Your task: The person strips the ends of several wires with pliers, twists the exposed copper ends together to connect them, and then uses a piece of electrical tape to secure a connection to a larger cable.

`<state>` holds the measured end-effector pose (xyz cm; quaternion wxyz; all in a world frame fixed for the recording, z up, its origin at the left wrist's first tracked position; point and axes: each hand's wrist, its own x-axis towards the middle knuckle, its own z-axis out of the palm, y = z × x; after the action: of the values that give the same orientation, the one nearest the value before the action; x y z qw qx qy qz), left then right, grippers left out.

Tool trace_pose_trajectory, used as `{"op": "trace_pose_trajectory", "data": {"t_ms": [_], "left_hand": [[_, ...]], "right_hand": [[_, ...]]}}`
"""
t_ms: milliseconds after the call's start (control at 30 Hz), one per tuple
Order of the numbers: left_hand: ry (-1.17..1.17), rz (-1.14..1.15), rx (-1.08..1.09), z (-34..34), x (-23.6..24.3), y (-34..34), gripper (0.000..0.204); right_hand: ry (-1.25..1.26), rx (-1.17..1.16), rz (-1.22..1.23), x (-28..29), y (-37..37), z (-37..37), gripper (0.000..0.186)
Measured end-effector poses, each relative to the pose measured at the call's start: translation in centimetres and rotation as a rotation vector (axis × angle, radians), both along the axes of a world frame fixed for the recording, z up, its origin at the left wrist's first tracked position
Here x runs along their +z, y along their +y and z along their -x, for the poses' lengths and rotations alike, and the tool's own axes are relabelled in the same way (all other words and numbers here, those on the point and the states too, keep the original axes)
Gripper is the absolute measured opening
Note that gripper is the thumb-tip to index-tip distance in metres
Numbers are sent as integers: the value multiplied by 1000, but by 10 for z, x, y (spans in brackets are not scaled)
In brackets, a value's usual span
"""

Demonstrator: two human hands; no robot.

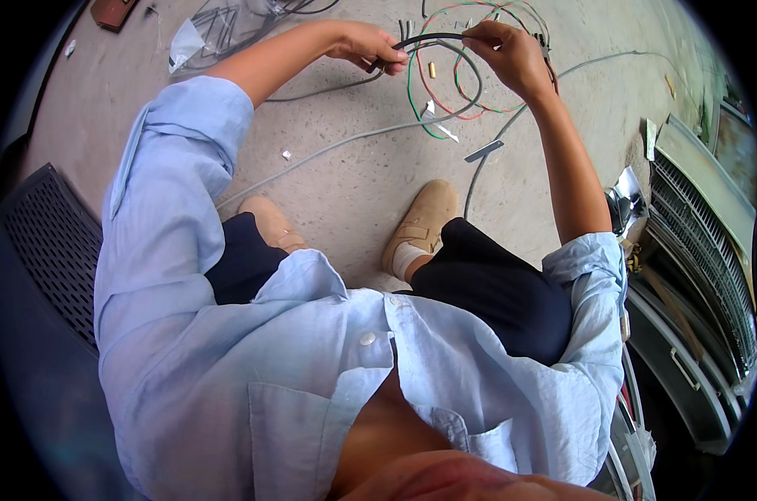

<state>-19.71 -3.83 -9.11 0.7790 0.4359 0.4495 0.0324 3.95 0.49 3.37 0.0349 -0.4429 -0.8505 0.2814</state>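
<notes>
A short black cable (433, 36) arches between my two hands above the floor. My left hand (368, 48) is closed around its left part, and some thin dark ends stick up beside the fingers. At its other end, my right hand (512, 58) pinches the cable between thumb and fingertips. A grey cable (337, 144) curls in a loop just below the hands and runs toward my left foot. Thin red and green wires (411, 92) lie in loose coils under and around my right hand. A small brass-coloured cylinder (433, 70) is on the floor between the hands.
A flat grey strip-like piece (484, 151) and a scrap of white wrapping (439, 123) lie on the concrete floor. Clear plastic wrapping (220, 37) sits at the far left. Stacked metal grilles and panels (700, 225) stand at right, a dark perforated seat (49, 250) at left.
</notes>
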Motion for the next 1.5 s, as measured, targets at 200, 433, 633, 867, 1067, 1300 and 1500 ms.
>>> {"op": "trace_pose_trajectory", "data": {"t_ms": [200,433,633,867,1067,1300,1500], "left_hand": [[76,-71,5,-8,3,4,24],[0,-61,45,-11,-11,5,25],[-20,-73,36,-13,-11,9,24],[-35,-45,70,-12,-14,6,21],[-22,-44,28,-15,-8,9,19],[-23,47,-24,-11,-14,6,18],[-21,58,-3,-10,-12,3,15]], "right_hand": [[32,-6,1,-17,8,-2,20],[36,31,-57,-20,10,-1,20],[83,71,-126,-30,15,-9,18],[-82,-31,83,-31,17,-6,20],[370,21,534,-90,33,-39,31],[299,-211,948,-84,23,-40,35],[276,-245,933,-86,20,-38,35]]}}
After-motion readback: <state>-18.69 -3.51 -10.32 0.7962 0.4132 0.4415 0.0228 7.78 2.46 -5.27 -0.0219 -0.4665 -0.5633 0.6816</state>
